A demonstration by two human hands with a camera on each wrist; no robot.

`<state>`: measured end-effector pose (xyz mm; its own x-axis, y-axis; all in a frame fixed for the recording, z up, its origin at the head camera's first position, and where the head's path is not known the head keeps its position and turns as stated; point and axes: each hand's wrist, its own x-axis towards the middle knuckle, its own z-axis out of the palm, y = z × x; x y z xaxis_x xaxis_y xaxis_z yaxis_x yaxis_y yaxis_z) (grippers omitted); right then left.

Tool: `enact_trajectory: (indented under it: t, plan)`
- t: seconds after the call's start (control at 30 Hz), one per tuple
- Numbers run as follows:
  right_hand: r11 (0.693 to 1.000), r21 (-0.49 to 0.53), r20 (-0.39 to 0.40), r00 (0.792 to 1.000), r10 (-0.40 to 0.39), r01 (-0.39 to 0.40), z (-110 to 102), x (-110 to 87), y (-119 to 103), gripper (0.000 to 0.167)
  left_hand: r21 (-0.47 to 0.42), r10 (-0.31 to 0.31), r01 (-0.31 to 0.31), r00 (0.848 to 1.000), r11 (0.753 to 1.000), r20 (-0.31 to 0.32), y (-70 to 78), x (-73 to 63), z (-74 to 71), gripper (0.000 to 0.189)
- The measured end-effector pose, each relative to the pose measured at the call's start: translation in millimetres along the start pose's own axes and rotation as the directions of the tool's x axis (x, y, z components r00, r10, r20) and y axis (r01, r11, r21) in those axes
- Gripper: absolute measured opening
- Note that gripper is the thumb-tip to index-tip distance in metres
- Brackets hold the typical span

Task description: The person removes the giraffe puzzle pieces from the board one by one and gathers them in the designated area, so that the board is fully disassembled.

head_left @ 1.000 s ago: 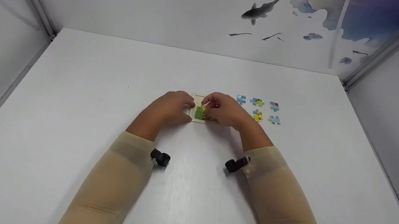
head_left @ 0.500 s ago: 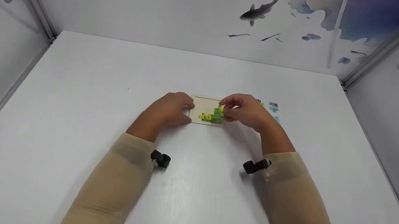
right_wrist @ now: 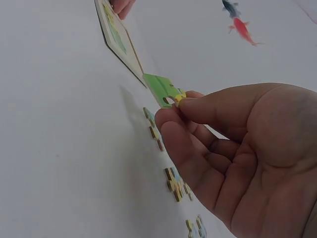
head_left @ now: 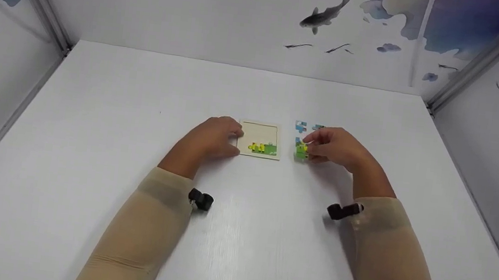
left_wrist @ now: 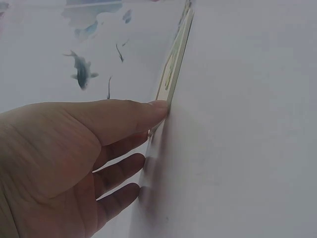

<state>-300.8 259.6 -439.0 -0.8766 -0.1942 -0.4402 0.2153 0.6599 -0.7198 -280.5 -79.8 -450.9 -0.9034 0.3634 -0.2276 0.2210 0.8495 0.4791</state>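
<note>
My right hand [head_left: 338, 147] pinches a green and yellow puzzle piece [right_wrist: 158, 89] between thumb and fingers, to the right of the pale puzzle tray [head_left: 254, 132]. In the head view the piece overlaps a blue loose piece. My left hand [head_left: 216, 135] rests at the tray's left side, thumb by the near corner and fingertips farther up the edge. The left wrist view has the thumb straight against the tray's rim, with the other fingers spread. Green and yellow pieces [head_left: 263, 148] lie along the tray's near side, toward its right corner.
Several loose puzzle pieces lie right of the tray, among them a blue one [head_left: 301, 126] and another partly behind the right hand [head_left: 318, 127]. The white table [head_left: 239, 232] is bounded by printed walls [head_left: 225, 24] at the back and sides.
My right hand has moved right, out of the tray and over to the loose pieces, carrying the green and yellow piece. The left hand has stayed at the tray's left edge.
</note>
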Motion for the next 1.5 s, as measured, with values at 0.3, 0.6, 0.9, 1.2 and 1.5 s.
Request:
enact_trajectory:
  t: [0.3, 0.6, 0.9, 1.2, 1.5]
  plan:
    - [0.997, -0.047, 0.032, 0.997, 0.069, -0.067, -1.1, 1.5, 4.7, 0.028, 0.014, 0.022, -0.022, 1.000, 1.000, 0.006, -2.6, 1.0, -0.6, 0.055]
    - [0.995, -0.060, 0.023, 0.996, 0.081, -0.080, 0.5, -0.5, 3.4, 0.033, 0.024, 0.052, -0.052, 0.999, 0.998, 0.004, -2.3, 0.9, -0.8, 0.054]
    - [0.994, -0.074, -0.012, 0.997, 0.074, -0.074, -1.3, 0.1, 2.1, 0.033, -0.004, 0.023, -0.023, 1.000, 1.000, 0.005, 0.4, -0.5, -1.0, 0.054]
    - [0.991, 0.001, -0.003, 0.991, -0.136, 0.136, 20.4, 1.1, -28.3, 0.037, 0.007, 0.024, -0.024, 1.000, 1.000, 0.003, -1.0, -1.4, -1.9, 0.053]
    - [0.976, -0.077, 0.057, 0.978, -0.198, 0.202, 39.8, 8.3, -56.2, 0.039, 0.014, 0.005, -0.006, 1.000, 1.000, 0.025, 0.2, 2.2, -1.6, 0.053]
